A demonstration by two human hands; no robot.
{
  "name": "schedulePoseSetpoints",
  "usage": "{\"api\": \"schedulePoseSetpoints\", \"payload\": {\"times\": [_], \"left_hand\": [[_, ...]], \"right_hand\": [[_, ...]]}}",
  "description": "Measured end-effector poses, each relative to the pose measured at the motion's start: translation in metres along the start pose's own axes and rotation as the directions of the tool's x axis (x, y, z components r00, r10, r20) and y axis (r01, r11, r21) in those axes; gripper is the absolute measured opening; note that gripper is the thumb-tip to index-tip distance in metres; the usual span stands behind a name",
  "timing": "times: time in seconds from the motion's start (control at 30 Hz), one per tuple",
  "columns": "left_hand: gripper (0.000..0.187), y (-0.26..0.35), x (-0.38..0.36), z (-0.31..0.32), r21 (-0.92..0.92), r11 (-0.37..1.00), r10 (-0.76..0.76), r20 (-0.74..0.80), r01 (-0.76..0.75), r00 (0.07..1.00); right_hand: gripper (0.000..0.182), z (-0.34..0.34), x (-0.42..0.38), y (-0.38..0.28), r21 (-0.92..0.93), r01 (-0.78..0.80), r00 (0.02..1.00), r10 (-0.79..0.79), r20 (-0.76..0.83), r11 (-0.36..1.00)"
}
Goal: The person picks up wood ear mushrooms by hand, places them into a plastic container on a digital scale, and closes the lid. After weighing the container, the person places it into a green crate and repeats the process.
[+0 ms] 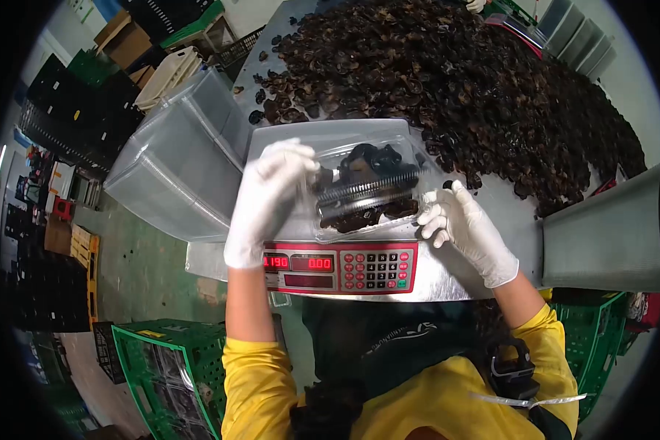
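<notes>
A clear plastic tray (367, 187) holding dark fungus pieces (374, 163) rests on the scale's pale platform (271, 136). My left hand (275, 194), in a white glove, is at the tray's left edge with its fingers curled together; whatever they hold is hidden. On the right side, my gloved right hand (466, 227) has its fingers apart beside the tray's right edge. A small dark piece (448, 185) shows near its fingertips. The scale's red panel (341, 268) shows lit digits below the tray.
A large heap of dark fungus (477, 88) covers the table behind. Stacked clear trays (180, 154) stand at the left, more stacked plastic (601, 235) at the right. Green crates (169, 334) are below the table. Another person's gloved hand (476, 6) shows at the top.
</notes>
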State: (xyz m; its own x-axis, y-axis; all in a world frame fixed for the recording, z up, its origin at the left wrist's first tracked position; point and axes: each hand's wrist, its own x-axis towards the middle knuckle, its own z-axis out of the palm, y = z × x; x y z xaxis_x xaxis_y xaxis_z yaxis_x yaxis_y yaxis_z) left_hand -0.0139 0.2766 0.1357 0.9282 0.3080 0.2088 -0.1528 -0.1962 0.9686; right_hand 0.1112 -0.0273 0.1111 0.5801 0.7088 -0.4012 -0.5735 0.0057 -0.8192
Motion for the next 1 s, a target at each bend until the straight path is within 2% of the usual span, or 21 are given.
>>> {"api": "schedulePoseSetpoints", "payload": {"times": [0.03, 0.07, 0.1, 0.13, 0.17, 0.2, 0.23, 0.27, 0.3, 0.33, 0.4, 0.43, 0.47, 0.5, 0.53, 0.6, 0.7, 0.87, 0.93, 0.97, 1.0], "left_hand": [[0.034, 0.010, -0.018, 0.009, 0.382, 0.921, 0.102, -0.036, -0.080, 0.994], [0.038, 0.017, -0.034, 0.022, 0.707, 0.695, 0.210, -0.029, -0.128, 0.977], [0.044, 0.022, -0.045, 0.033, 0.709, 0.705, 0.150, -0.139, -0.007, 0.979], [0.051, 0.017, -0.057, 0.043, 0.657, 0.748, 0.129, -0.279, 0.091, 0.952], [0.052, 0.019, -0.064, 0.045, 0.579, 0.765, -0.103, -0.320, 0.281, 0.942], [0.053, 0.022, -0.069, 0.046, 0.493, 0.736, -0.327, -0.341, 0.464, 0.881], [0.053, 0.017, -0.072, 0.048, 0.492, 0.736, -0.328, -0.341, 0.465, 0.881], [0.052, 0.008, -0.074, 0.050, 0.259, 0.828, -0.413, -0.320, 0.498, 0.853], [0.051, 0.001, -0.075, 0.052, 0.008, 0.861, -0.488, -0.276, 0.509, 0.828], [0.051, -0.001, -0.077, 0.056, 0.008, 0.863, -0.485, -0.272, 0.506, 0.831], [0.035, -0.003, -0.080, 0.063, -0.100, 0.913, -0.407, -0.298, 0.396, 0.863], [0.036, -0.001, -0.080, 0.066, -0.192, 0.899, -0.436, -0.299, 0.394, 0.848], [0.036, -0.001, -0.081, 0.067, -0.192, 0.899, -0.435, -0.297, 0.393, 0.850], [0.037, -0.002, -0.083, 0.067, -0.204, 0.907, -0.415, -0.294, 0.368, 0.861], [0.038, -0.003, -0.086, 0.067, -0.215, 0.914, -0.396, -0.293, 0.343, 0.870], [0.041, 0.000, -0.091, 0.070, -0.270, 0.909, -0.387, -0.262, 0.318, 0.884], [0.045, 0.006, -0.096, 0.076, -0.354, 0.892, -0.372, -0.220, 0.281, 0.902], [0.038, -0.014, -0.101, 0.083, -0.387, 0.897, -0.340, -0.302, 0.212, 0.890], [0.034, -0.015, -0.101, 0.086, -0.410, 0.898, -0.316, -0.342, 0.162, 0.885], [0.032, -0.010, -0.101, 0.089, -0.333, 0.931, -0.276, -0.384, 0.146, 0.881], [0.032, -0.010, -0.101, 0.092, -0.331, 0.933, -0.273, -0.389, 0.143, 0.880]], "right_hand": [[0.048, 0.001, 0.000, -0.001, -0.028, 0.001, 1.000, -0.001, 0.000, 1.000], [0.048, 0.002, 0.000, -0.001, -0.055, 0.000, 1.000, 0.000, 0.002, 0.998], [0.036, 0.006, -0.001, -0.003, -0.050, 0.012, 1.000, -0.013, -0.025, 0.999], [0.036, 0.005, 0.002, 0.000, -0.044, 0.004, 1.000, -0.006, -0.028, 0.999], [0.027, 0.003, 0.006, 0.003, -0.092, 0.015, 1.000, -0.018, -0.021, 0.996], [0.019, 0.002, 0.009, 0.005, -0.142, 0.030, 0.999, -0.032, -0.012, 0.989], [0.009, 0.003, 0.011, 0.004, -0.061, 0.034, 0.999, -0.033, 0.015, 0.998], [0.009, 0.004, 0.011, 0.004, -0.062, 0.034, 0.999, -0.033, 0.013, 0.998], [0.009, 0.004, 0.012, 0.004, -0.084, 0.046, 0.999, -0.045, 0.015, 0.995], [0.009, 0.004, 0.013, 0.004, -0.107, 0.061, 0.998, -0.059, 0.017, 0.992], [0.009, 0.002, 0.012, 0.010, -0.079, 0.077, 0.997, -0.075, 0.021, 0.994], [0.010, 0.001, 0.011, 0.015, -0.051, 0.112, 0.994, -0.111, 0.019, 0.992], [0.010, 0.002, 0.011, 0.017, -0.022, 0.145, 0.989, -0.144, 0.016, 0.989], [0.012, 0.010, 0.009, 0.014, -0.096, 0.140, 0.987, -0.146, -0.062, 0.985], [0.012, 0.009, 0.008, 0.016, -0.096, 0.139, 0.987, -0.145, -0.063, 0.986], [0.013, 0.008, 0.007, 0.022, -0.058, 0.240, 0.968, -0.243, -0.069, 0.969], [0.015, 0.004, 0.006, 0.026, -0.054, 0.272, 0.960, -0.275, -0.060, 0.961], [0.017, 0.016, -0.004, 0.026, -0.104, 0.341, 0.935, -0.349, -0.061, 0.934], [0.018, 0.021, -0.010, 0.022, -0.052, 0.388, 0.919, -0.390, -0.048, 0.920], [0.018, 0.016, -0.009, 0.026, 0.001, 0.420, 0.907, -0.420, 0.012, 0.907], [0.018, 0.015, -0.010, 0.025, 0.002, 0.421, 0.907, -0.421, 0.017, 0.907]]}}
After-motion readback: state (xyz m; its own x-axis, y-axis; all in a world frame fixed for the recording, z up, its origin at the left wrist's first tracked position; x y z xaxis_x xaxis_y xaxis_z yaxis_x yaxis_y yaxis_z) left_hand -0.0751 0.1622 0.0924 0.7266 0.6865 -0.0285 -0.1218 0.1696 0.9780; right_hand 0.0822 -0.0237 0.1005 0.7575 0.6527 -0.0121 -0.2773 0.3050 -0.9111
